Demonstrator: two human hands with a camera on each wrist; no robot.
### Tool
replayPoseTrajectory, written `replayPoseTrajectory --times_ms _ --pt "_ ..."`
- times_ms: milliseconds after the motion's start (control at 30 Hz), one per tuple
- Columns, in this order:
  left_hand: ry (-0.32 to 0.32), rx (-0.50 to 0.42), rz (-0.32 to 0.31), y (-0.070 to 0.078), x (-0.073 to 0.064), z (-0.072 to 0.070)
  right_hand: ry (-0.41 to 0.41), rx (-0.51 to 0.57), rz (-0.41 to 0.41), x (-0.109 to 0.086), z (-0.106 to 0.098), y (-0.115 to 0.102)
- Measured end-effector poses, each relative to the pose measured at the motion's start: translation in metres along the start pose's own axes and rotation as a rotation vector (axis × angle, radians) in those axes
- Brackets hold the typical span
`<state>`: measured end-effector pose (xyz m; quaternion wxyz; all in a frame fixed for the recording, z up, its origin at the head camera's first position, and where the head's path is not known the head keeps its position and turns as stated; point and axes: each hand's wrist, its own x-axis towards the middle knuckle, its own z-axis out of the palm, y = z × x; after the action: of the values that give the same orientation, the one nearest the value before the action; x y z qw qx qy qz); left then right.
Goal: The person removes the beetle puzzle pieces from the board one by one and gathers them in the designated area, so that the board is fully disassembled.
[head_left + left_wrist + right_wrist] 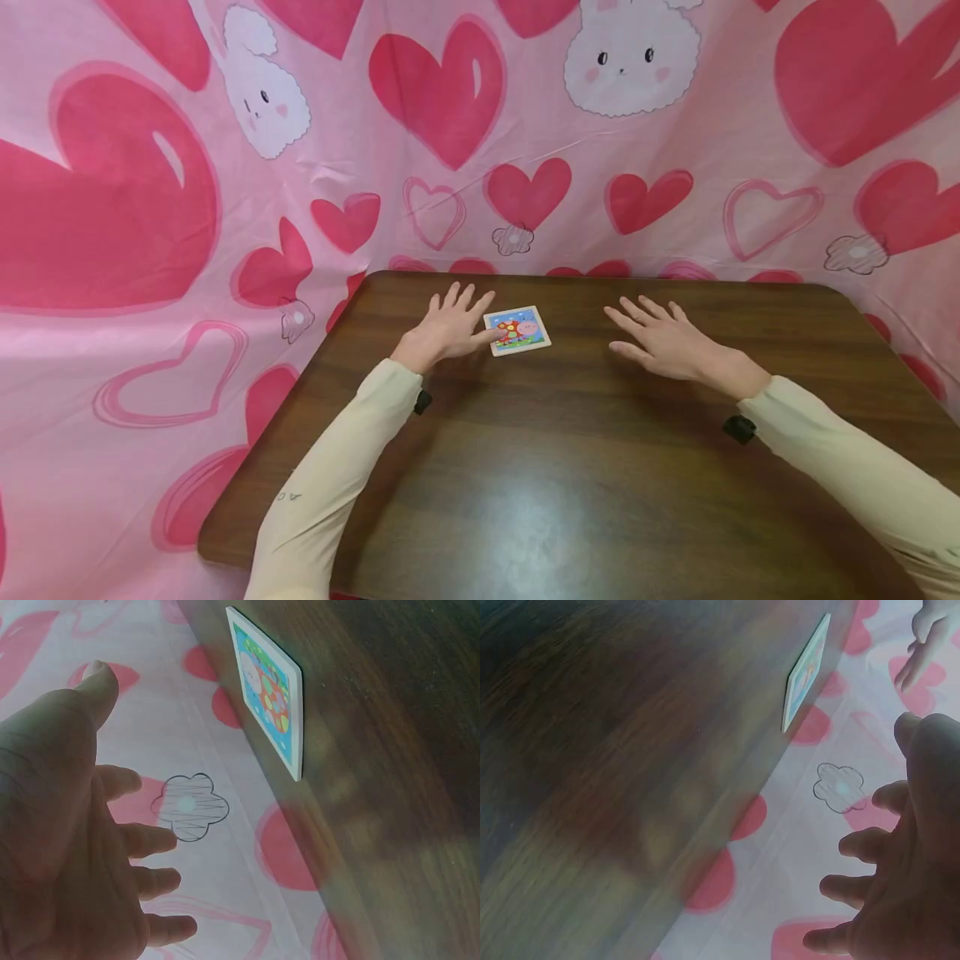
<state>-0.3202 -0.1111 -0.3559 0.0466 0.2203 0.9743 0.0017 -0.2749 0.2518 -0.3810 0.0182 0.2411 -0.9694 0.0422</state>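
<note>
A small square picture puzzle board (525, 329) with a pale rim and a ladybug picture lies flat towards the back of the table. My left hand (446, 327) hovers at its left with fingers spread, the thumb overlapping the board's left edge in the head view. In the left wrist view a gap shows between the left hand (67, 825) and the board (266, 694). Well to the board's right, my right hand (671, 340) is held over the table, fingers spread and holding nothing. The right wrist view shows the right hand (900, 855) apart from the board (806, 675).
The dark wooden table (525, 450) has rounded corners. A pink cloth (442, 200) with hearts and rabbits hangs behind the table and along its left side. Both wrists carry small black devices, such as the one (740, 429) under the right wrist.
</note>
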Motion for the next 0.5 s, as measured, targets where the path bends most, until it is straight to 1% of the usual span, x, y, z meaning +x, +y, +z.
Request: replayPoseTrajectory --times_ms 200,333,500 --pt "-0.015 -0.010 -0.015 -0.001 0.004 0.005 -0.022 0.010 -0.006 0.009 0.004 -0.005" --pt "-0.016 -0.041 -0.022 -0.003 0.007 0.009 -0.040 0.022 -0.005 0.016 0.006 -0.011" --pt "-0.029 -0.053 -0.031 -0.007 0.010 0.015 -0.058 0.049 -0.006 0.026 0.012 -0.019"
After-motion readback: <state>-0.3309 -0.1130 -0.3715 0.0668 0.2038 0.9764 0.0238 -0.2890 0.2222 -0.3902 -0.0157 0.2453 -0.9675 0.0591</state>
